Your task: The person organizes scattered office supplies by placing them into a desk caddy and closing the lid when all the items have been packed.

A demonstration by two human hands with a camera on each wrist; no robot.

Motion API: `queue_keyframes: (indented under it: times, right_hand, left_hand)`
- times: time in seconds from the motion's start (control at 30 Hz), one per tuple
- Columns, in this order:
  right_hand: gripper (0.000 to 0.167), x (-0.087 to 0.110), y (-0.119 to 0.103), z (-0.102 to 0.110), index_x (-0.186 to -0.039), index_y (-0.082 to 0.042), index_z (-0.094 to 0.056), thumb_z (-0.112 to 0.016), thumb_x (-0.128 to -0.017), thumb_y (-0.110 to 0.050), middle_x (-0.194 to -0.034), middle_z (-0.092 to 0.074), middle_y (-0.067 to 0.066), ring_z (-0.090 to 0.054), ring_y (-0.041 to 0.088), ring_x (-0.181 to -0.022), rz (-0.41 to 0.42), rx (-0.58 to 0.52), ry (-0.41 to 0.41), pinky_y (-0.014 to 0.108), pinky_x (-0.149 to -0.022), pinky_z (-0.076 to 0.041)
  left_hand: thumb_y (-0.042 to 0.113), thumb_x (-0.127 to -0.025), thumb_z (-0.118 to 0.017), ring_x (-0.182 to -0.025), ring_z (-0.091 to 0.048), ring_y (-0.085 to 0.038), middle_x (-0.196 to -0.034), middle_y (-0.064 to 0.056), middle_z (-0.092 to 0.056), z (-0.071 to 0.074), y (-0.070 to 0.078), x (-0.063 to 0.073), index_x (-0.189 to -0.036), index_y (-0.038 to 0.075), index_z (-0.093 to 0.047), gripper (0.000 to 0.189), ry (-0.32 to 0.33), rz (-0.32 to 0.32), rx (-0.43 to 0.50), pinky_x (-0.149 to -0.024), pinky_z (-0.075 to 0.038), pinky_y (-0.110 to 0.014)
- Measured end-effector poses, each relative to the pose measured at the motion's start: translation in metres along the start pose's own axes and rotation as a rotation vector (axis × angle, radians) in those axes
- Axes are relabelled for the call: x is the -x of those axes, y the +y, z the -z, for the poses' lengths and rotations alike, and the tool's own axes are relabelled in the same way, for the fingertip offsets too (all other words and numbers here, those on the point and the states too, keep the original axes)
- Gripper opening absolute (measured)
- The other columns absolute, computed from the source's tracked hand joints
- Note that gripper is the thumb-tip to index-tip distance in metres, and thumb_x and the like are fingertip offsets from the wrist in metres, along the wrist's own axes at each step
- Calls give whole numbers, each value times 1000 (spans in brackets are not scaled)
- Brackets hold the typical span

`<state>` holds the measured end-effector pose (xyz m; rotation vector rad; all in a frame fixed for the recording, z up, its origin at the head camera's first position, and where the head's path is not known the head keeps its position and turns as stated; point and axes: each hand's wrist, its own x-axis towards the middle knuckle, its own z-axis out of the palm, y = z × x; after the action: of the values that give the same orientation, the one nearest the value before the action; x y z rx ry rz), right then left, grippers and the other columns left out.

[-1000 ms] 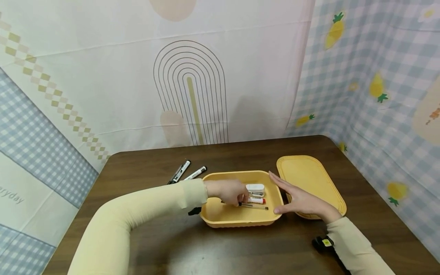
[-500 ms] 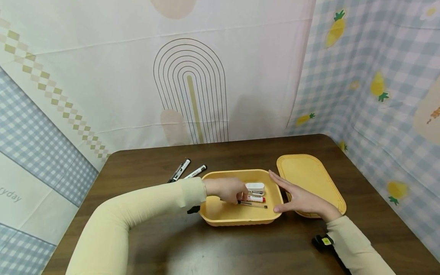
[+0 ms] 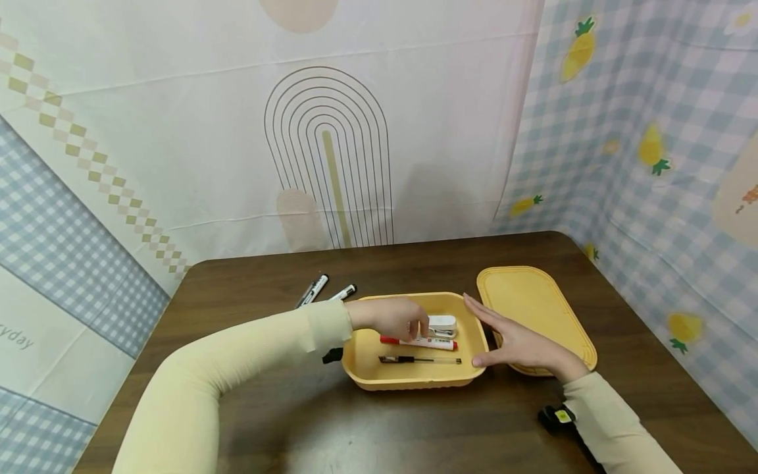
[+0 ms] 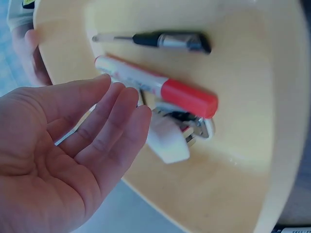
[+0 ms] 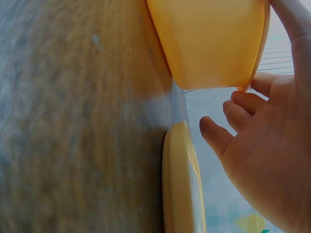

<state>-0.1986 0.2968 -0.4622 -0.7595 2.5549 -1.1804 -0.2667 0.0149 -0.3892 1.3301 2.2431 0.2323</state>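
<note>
A yellow plastic box [image 3: 408, 383] stands on the table. In it lie a black gel pen [image 3: 419, 359], a red-capped white marker [image 3: 438, 343] and a white stapler [image 3: 442, 324]. My left hand [image 3: 395, 319] hovers over the box. In the left wrist view its fingers [image 4: 127, 114] are loosely bent with nothing between them, just above the marker, partly hiding the stapler. At the box's right end my right hand [image 3: 515, 341] is spread along the rim, thumb and fingers apart and touching it. From the right wrist view, the hand [image 5: 269, 131] shows its fingers lightly curved at the rim.
A yellow lid [image 3: 533, 309] lies flat to the right of the box, partly behind my right hand. On the back left are several black-and-white markers, including one marker [image 3: 316, 288] partly covered by my left sleeve. A patterned cloth [image 3: 450, 131] hangs behind the table.
My left hand has let go of the gel pen, which now lies near the box's front wall, and has lifted back toward the marker. My right hand stays at the rim.
</note>
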Motion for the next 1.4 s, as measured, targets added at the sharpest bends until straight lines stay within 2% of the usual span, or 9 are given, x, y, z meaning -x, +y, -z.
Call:
queue_keyframes:
  times: [0.2,0.43,0.63,0.8,0.93,1.03,1.23,1.4]
  right_hand:
    - [109,0,-1,0,-164,-21,-12,-84,-83,-34,-169,-7,11,-12,36,-151,-10,1,5,65,-113,-22]
    - [108,1,0,-1,-164,-25,-11,-83,-84,-34,-169,-5,8,-11,36,-151,-9,-14,-1,66,-113,-21]
    - [108,1,1,-1,-164,-17,-11,-83,-84,-31,-169,-4,8,-12,41,-150,12,2,-1,68,-110,-22]
    - [108,1,2,-1,-163,-15,-11,-83,-85,-31,-168,-4,11,-11,43,-150,22,14,-1,69,-110,-22]
    - [108,1,2,-1,-164,-20,-11,-83,-84,-32,-168,-5,12,-11,42,-150,21,12,2,68,-111,-21]
    - [108,1,2,-1,-164,-23,-10,-83,-84,-30,-168,-5,11,-11,42,-150,22,9,0,68,-111,-21]
    - [108,1,0,-1,-163,-29,-9,-83,-84,-31,-169,-4,6,-10,39,-151,13,-7,0,67,-111,-21]
    - [109,1,1,-1,-163,-30,-9,-84,-84,-32,-169,-3,3,-10,36,-151,19,-12,0,66,-112,-21]
  left_hand:
    - [2,-94,-64,-77,-64,-11,-96,-2,-71,14,-1,4,-117,5,-72,24,30,-1,14,-68,-50,-20]
    - [5,-94,-69,-93,-66,-12,-105,-7,-73,29,-1,11,-119,4,-71,25,93,-19,57,-77,-53,-23]
    - [5,-95,-68,-92,-66,-9,-107,-7,-73,38,-6,14,-119,7,-71,24,134,-43,103,-78,-53,-23]
    - [6,-94,-70,-98,-66,-8,-105,-1,-72,45,-15,19,-120,7,-70,26,168,-75,199,-87,-52,-23]
    - [7,-94,-71,-100,-66,-9,-110,-8,-72,49,-26,21,-121,7,-70,27,203,-86,306,-89,-52,-24]
    - [5,-94,-71,-101,-67,-10,-114,-12,-72,50,-33,23,-122,6,-69,28,231,-75,393,-90,-52,-25]
    - [5,-95,-70,-105,-66,-15,-114,-5,-71,54,-45,34,-125,5,-67,30,300,-53,522,-90,-53,-29]
    - [6,-96,-69,-109,-66,-20,-119,-5,-69,56,-57,49,-128,5,-65,33,356,-37,592,-93,-53,-32]
